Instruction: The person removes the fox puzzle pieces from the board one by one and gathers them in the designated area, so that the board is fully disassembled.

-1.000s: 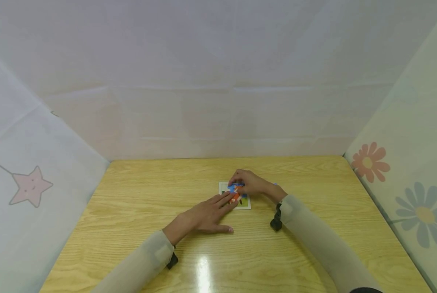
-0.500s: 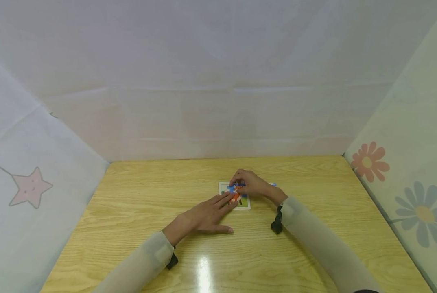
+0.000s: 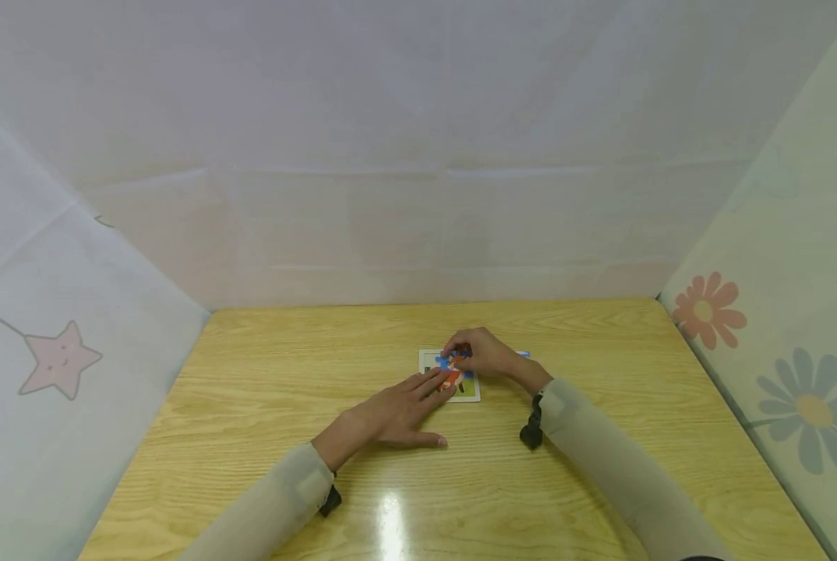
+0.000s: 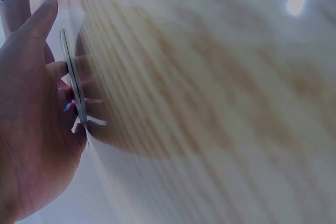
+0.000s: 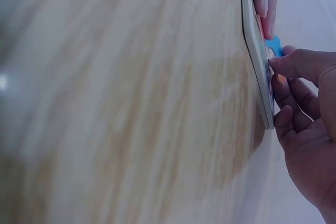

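Note:
A small jigsaw puzzle (image 3: 468,387) with an orange fox picture lies in a white-rimmed board near the middle of the table. My left hand (image 3: 397,411) is laid flat, its straight fingertips resting on the puzzle's lower left part and the thumb spread on the wood. My right hand (image 3: 487,355) pinches a blue and orange puzzle piece (image 3: 455,361) between thumb and fingers at the board's upper part. In the right wrist view the blue edge of the puzzle piece (image 5: 274,44) shows beside the thumb. Whether the piece sits flush is hidden by the fingers.
Behind the right wrist a bit of a blue thing (image 3: 525,354) shows, mostly hidden. The wooden table (image 3: 306,351) ends at a pale cloth backdrop (image 3: 390,226), with cloth walls on both sides. A light reflection shines near the front.
My right hand has shifted very slightly right and towards me with the puzzle piece, which has turned a little so the fox's head looks straighter. The left hand has stayed in place.

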Available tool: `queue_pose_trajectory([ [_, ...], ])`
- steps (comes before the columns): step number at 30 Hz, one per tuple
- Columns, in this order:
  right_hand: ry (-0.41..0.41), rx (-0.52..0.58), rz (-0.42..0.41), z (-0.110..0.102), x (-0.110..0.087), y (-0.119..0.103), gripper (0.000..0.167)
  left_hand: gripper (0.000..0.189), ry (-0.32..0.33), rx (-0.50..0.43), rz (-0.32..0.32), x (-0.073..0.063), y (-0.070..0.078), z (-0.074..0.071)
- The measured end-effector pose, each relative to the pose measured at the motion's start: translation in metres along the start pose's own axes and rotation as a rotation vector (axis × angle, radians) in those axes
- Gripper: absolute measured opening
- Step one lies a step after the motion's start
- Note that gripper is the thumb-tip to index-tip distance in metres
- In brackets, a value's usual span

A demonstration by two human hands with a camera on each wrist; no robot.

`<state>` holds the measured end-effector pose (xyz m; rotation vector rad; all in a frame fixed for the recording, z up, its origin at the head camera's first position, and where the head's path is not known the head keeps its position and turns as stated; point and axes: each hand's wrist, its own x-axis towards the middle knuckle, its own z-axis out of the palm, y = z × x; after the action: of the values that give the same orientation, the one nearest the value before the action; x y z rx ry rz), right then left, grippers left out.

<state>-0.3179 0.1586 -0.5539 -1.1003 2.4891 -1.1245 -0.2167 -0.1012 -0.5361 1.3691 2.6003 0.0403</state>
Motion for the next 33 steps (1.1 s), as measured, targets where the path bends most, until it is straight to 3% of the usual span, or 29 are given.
queue_pose_trajectory([
  [20,0.06,0.092,0.047,-0.007,-0.003,0.0,0.019,0.093,0.024,-0.005,0.016,0.001,0.0,0.0],
  [33,0.079,0.09,0.082,-0.012,-0.01,0.0,0.02,0.094,0.007,-0.017,-0.005,0.001,0.0,0.0],
])
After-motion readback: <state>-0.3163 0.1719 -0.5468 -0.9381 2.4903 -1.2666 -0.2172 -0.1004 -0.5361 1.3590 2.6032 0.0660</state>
